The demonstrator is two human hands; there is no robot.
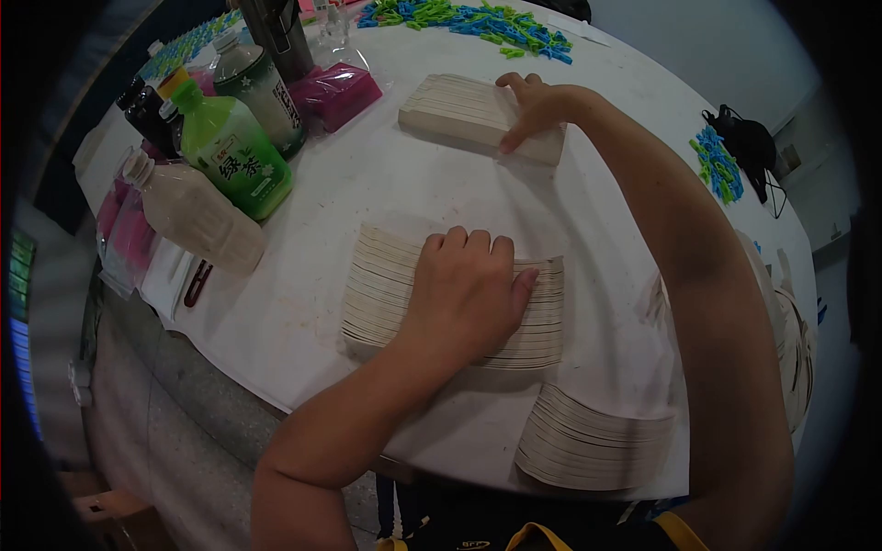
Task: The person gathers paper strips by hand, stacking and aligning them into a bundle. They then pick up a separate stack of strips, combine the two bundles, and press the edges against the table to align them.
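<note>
My left hand (469,289) lies flat, palm down, on a fanned spread of thin cream cards (377,294) in the middle of the white table sheet. My right hand (533,108) reaches far across and rests its fingers on the right end of a thick neat stack of the same cards (459,106). A third fanned pile of cards (588,436) hangs at the near edge of the table, below my right forearm. Neither hand has lifted anything.
At the left stand a green tea bottle (234,147), a milky bottle lying tilted (197,216), other bottles (262,87) and pink packets (335,92). Blue and green clips (478,20) lie at the far edge, more clips (717,165) and a black bag (749,142) at the right.
</note>
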